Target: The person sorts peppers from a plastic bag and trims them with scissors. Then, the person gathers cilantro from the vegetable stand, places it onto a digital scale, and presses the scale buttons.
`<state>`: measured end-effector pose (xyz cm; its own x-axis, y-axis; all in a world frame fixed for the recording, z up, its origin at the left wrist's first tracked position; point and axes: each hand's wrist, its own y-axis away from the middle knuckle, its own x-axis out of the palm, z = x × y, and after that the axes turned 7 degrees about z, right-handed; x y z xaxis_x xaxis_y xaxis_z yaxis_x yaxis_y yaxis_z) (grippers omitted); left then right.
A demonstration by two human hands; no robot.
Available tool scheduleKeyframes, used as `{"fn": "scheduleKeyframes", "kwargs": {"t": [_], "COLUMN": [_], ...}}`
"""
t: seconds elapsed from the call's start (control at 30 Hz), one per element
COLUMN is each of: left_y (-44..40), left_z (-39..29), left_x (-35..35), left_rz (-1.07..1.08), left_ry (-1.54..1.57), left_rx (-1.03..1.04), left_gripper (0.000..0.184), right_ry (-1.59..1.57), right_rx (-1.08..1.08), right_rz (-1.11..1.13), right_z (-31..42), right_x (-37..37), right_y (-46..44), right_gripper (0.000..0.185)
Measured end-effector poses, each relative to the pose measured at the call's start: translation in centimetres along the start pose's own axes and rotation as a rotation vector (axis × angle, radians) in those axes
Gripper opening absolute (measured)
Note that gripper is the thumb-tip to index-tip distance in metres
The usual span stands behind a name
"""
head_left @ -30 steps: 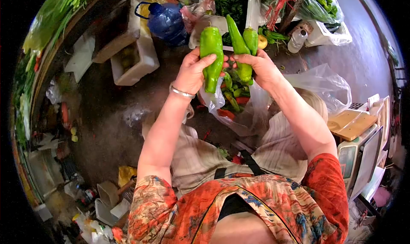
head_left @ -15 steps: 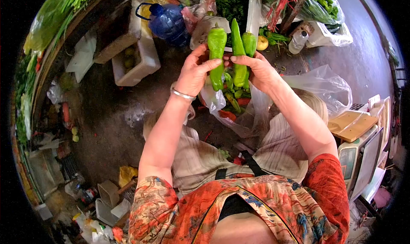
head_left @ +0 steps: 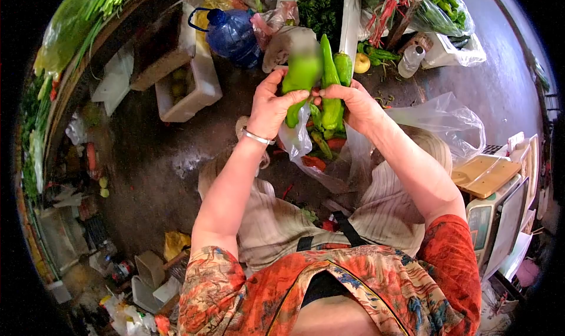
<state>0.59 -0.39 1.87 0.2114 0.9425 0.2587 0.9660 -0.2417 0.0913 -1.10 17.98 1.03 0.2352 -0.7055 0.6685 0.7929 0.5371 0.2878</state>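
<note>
My left hand point(head_left: 272, 105) is closed around a wide green pepper point(head_left: 302, 77), its thumb across the front; the upper part of this pepper is blurred. My right hand point(head_left: 355, 105) grips two more green peppers side by side, a long pointed one point(head_left: 329, 77) and a shorter one point(head_left: 343, 68). The fingertips of both hands nearly meet between them. Below the hands, an open clear plastic bag point(head_left: 357, 153) holds several green and red peppers point(head_left: 321, 145).
Beyond the hands stand a blue water jug point(head_left: 233, 39), a box of leafy greens point(head_left: 319, 9) and a clear bottle point(head_left: 411, 60). A white foam box point(head_left: 191, 95) is at the left. At the right, a wooden board point(head_left: 485, 175) lies on a scale point(head_left: 479, 221).
The wide pepper in my left hand has tilted and shifted slightly. The pair in my right hand has moved a little lower and stands closer together.
</note>
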Motion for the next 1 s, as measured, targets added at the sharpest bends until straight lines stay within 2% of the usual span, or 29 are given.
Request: {"fn": "scheduleKeyframes", "kwargs": {"t": [0.27, 0.4, 0.5, 0.53, 0.63, 0.73, 0.9, 0.97, 1.0], "left_y": [0.2, 0.2, 0.0, -0.1, -0.5, -0.8, -0.5, -0.6, -0.7], "left_z": [0.1, 0.3, 0.4, 0.5, 1.2, 1.2, 1.4, 2.4, 2.6], "left_x": [0.2, 0.3, 0.1, 0.0, -0.3, -0.2, 0.1, -0.1, -0.3], "left_rz": [0.012, -0.003, -0.047, -0.048, -0.007, 0.024, -0.008, -0.002, -0.004], "left_ry": [-0.042, -0.020, 0.143, 0.143, 0.438, 0.453, 0.328, 0.089, 0.091], "left_rx": [0.035, -0.013, -0.148, -0.149, -0.117, -0.094, -0.174, -0.099, -0.102], "left_gripper": [0.036, 0.038, 0.041, 0.041, 0.044, 0.048, 0.053, 0.054, 0.054], "right_ry": [0.010, 0.056, 0.069, 0.036, -0.044, -0.073, -0.069, -0.091, -0.089], "right_rx": [-0.012, 0.004, 0.016, -0.012, -0.032, -0.007, 0.048, 0.062, 0.065], "right_rz": [0.000, -0.006, 0.007, 0.019, 0.016, -0.020, 0.022, 0.037, 0.046], "right_z": [-0.1, -0.1, 0.1, 0.1, 0.1, 0.3, 0.2, 0.3, 0.3], "right_x": [-0.2, -0.5, 0.0, 0.2, 0.2, 0.2, 0.0, 0.1, 0.1], "right_y": [0.0, 0.0, 0.2, 0.2, 0.1, 0.0, 0.0, 0.1, 0.1], "right_gripper": [0.020, 0.022, 0.028, 0.031, 0.036, 0.038, 0.034, 0.034, 0.032]}}
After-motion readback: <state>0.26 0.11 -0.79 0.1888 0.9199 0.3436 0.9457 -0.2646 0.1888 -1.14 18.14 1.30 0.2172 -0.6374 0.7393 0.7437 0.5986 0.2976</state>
